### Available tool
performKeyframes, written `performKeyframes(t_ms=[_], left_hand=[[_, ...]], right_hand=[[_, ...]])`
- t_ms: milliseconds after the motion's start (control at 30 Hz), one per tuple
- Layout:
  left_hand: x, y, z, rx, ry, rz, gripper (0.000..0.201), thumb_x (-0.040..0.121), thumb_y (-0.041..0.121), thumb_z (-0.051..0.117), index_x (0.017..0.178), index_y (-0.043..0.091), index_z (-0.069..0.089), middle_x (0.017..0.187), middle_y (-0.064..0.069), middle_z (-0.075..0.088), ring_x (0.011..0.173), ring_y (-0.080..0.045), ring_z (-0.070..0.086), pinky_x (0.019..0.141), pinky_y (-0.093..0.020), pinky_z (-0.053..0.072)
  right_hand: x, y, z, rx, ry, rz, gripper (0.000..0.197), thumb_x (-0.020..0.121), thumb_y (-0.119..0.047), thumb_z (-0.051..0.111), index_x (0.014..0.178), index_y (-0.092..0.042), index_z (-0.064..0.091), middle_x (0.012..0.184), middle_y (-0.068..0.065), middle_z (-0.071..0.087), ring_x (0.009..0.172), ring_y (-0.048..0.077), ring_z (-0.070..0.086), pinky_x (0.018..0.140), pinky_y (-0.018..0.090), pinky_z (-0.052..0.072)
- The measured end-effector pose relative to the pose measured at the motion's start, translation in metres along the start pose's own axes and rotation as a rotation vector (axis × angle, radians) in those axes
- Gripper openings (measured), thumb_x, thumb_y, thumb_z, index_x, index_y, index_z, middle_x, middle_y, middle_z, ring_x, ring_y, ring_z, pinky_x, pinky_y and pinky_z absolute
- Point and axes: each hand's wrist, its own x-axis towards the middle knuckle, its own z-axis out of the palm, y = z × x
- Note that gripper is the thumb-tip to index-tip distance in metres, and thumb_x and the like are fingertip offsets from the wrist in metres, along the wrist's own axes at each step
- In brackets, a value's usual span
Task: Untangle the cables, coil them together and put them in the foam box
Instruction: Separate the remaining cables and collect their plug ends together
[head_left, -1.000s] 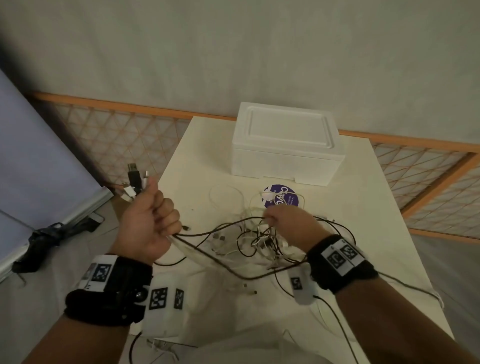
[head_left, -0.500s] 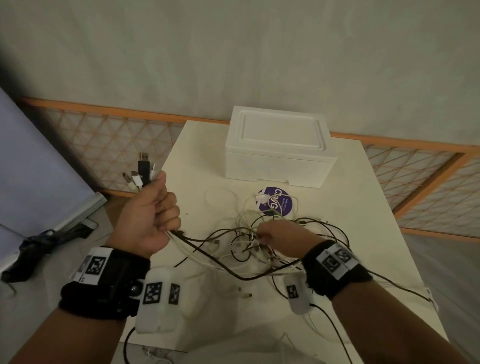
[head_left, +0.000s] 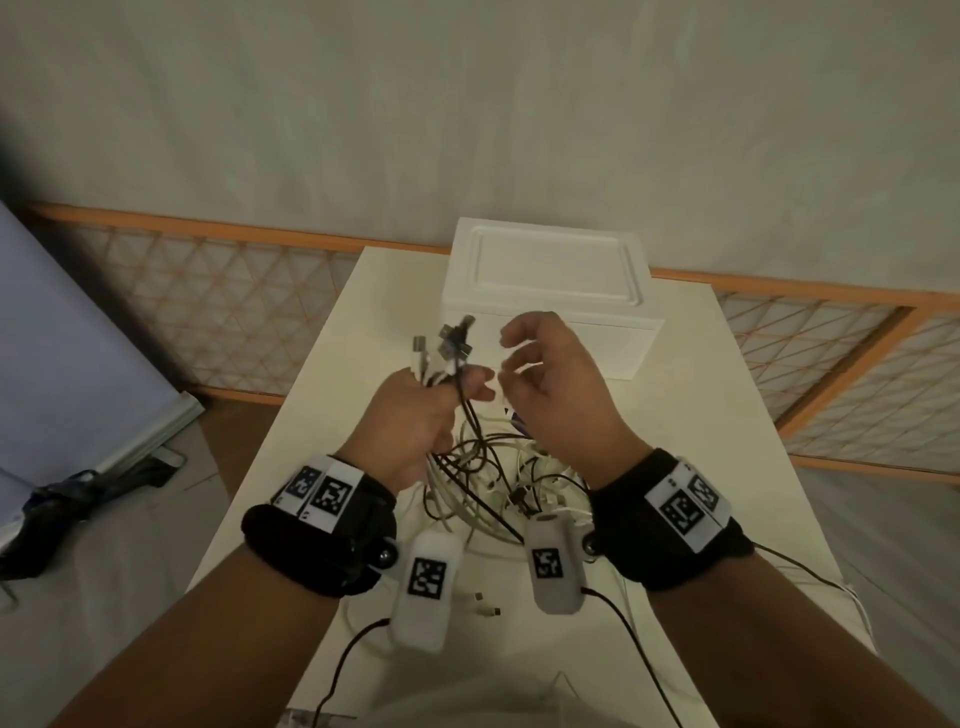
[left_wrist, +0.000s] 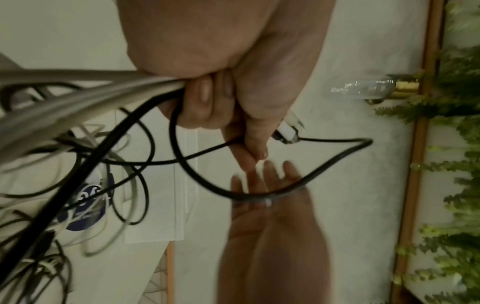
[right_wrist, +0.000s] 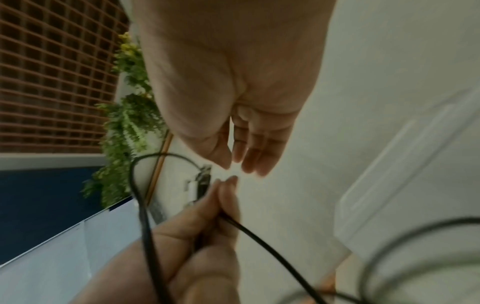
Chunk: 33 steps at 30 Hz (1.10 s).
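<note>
My left hand (head_left: 415, 410) is raised over the table and grips a bundle of black and white cables, their plug ends (head_left: 447, 345) sticking up above the fist. In the left wrist view the left hand (left_wrist: 221, 98) holds the cables (left_wrist: 91, 98) tight. The rest of the cable tangle (head_left: 498, 478) hangs down onto the table below both hands. My right hand (head_left: 550, 384) hovers just right of the plugs with relaxed, slightly curled fingers and holds nothing; the right wrist view shows the right hand (right_wrist: 246, 144) empty. The closed white foam box (head_left: 550, 296) stands at the table's far end.
A cream table (head_left: 701, 467) carries everything. A round purple sticker (head_left: 519, 423) lies mostly hidden behind the right hand. Loose white connectors (head_left: 485, 605) lie near the table's front. A wooden lattice fence (head_left: 218, 312) runs behind, and a grey board (head_left: 62, 364) leans at the left.
My left hand swung right and forward with the cable ends, over the table. My right hand let go of the tangle and rose beside the plugs, fingers now loose.
</note>
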Motion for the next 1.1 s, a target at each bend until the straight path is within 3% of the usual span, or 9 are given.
performKeyframes(t_ms=[167,267,433,600,733,833,900,1000,1100], left_hand=[[0.0,0.015,0.001,-0.135,-0.099,0.064,0.017,0.08,0.023,0.064,0.091,0.012,0.07,0.073,0.001,0.07,0.035,-0.004,0.024,0.036,-0.015,0.02],[0.002,0.009,0.006,-0.136,-0.115,0.055,0.017,0.083,0.013,0.064,0.098,0.012,0.069,0.079,0.003,0.072,0.033,-0.002,0.028,0.035,-0.013,0.022],[0.024,-0.032,0.001,0.135,-0.095,0.036,0.016,0.08,0.003,0.072,0.092,0.014,0.072,0.055,0.007,0.057,0.042,-0.008,0.039,0.041,-0.018,0.03],[0.053,-0.069,-0.011,0.634,0.075,-0.073,0.015,0.082,0.023,0.074,0.087,0.009,0.072,0.057,0.008,0.058,0.05,-0.006,0.05,0.049,-0.021,0.038],[0.058,-0.07,-0.024,0.309,0.119,-0.162,0.011,0.086,-0.001,0.062,0.097,0.002,0.066,0.08,-0.004,0.068,0.076,-0.023,0.066,0.06,-0.026,0.046],[0.049,-0.05,-0.018,0.087,0.129,-0.011,0.014,0.092,0.007,0.059,0.096,0.001,0.071,0.062,0.0,0.063,0.038,-0.004,0.045,0.04,-0.019,0.037],[0.048,-0.043,-0.018,-0.059,0.151,-0.029,0.014,0.093,0.014,0.06,0.089,0.006,0.071,0.082,-0.013,0.068,0.03,-0.004,0.032,0.035,-0.015,0.026],[0.042,-0.042,-0.017,0.015,0.046,-0.016,0.02,0.088,0.017,0.067,0.105,0.007,0.07,0.082,-0.013,0.066,0.035,-0.005,0.035,0.038,-0.016,0.027],[0.034,-0.047,0.005,0.275,-0.228,-0.011,0.017,0.077,0.024,0.075,0.094,0.02,0.073,0.074,0.003,0.062,0.049,-0.014,0.039,0.046,-0.02,0.029]], right_hand=[[-0.016,0.025,0.014,-0.303,-0.437,0.023,0.004,0.086,-0.016,0.064,0.09,-0.015,0.064,0.084,-0.005,0.06,0.076,0.011,0.057,0.072,0.029,0.047],[-0.007,0.026,0.011,-0.282,-0.254,0.1,0.009,0.089,-0.007,0.057,0.085,-0.007,0.064,0.07,-0.008,0.058,0.067,0.013,0.057,0.066,0.032,0.046],[0.009,0.003,-0.009,-0.18,-0.031,0.079,0.014,0.093,-0.008,0.049,0.086,-0.011,0.06,0.076,0.004,0.066,0.073,0.02,0.067,0.07,0.044,0.056],[0.027,-0.04,-0.042,0.4,0.249,0.074,0.026,0.092,-0.005,0.035,0.078,-0.021,0.051,0.068,0.003,0.062,0.066,0.023,0.064,0.059,0.028,0.05],[0.027,-0.041,-0.064,0.086,0.255,-0.044,0.034,0.09,0.006,0.038,0.083,-0.024,0.052,0.069,-0.007,0.063,0.07,0.016,0.062,0.063,0.027,0.05],[0.02,-0.027,-0.065,-0.225,0.246,-0.092,0.025,0.094,-0.005,0.043,0.087,-0.027,0.053,0.073,-0.007,0.059,0.069,0.012,0.058,0.068,0.033,0.052],[0.017,-0.021,-0.07,-0.174,0.317,-0.076,0.022,0.097,-0.01,0.045,0.093,-0.028,0.057,0.081,-0.013,0.057,0.075,0.008,0.057,0.067,0.026,0.055],[0.017,-0.025,-0.069,-0.03,0.357,-0.041,0.019,0.097,-0.012,0.045,0.096,-0.025,0.059,0.093,-0.012,0.058,0.081,0.007,0.058,0.067,0.017,0.054],[0.018,-0.043,-0.053,0.05,0.279,-0.12,0.024,0.097,-0.013,0.046,0.09,-0.033,0.058,0.077,-0.025,0.056,0.069,0.001,0.053,0.063,0.026,0.057]])
